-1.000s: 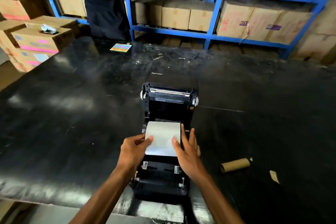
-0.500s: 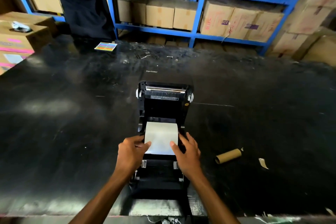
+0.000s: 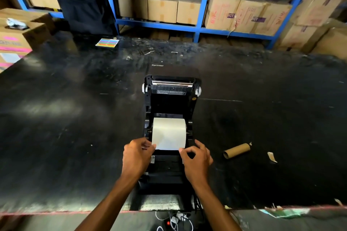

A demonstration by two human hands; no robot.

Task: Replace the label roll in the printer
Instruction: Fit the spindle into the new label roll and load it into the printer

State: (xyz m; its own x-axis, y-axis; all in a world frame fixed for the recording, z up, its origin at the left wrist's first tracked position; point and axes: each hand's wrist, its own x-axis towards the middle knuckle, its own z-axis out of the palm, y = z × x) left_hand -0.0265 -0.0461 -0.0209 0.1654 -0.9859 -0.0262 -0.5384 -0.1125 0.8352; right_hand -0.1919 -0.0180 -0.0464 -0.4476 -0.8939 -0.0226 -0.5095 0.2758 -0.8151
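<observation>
A black label printer (image 3: 170, 99) stands open on the black table, its lid tilted back. A white label roll (image 3: 169, 133) sits in the printer's bay, with its loose end hanging toward me. My left hand (image 3: 138, 155) pinches the left corner of that paper end. At the right corner, my right hand (image 3: 196, 159) pinches the same edge with thumb and forefinger. An empty brown cardboard core (image 3: 237, 150) lies on the table to the right of the printer.
A torn paper scrap (image 3: 272, 156) lies past the core. A coloured card (image 3: 107, 42) rests at the table's far edge. Blue shelving (image 3: 203, 0) with cardboard boxes lines the back; more boxes (image 3: 20, 35) stack at left. Cables (image 3: 174, 221) hang below the near edge.
Both hands slid down from the sides of the roll to the loose paper edge and now pinch its corners. The camera view shifted slightly.
</observation>
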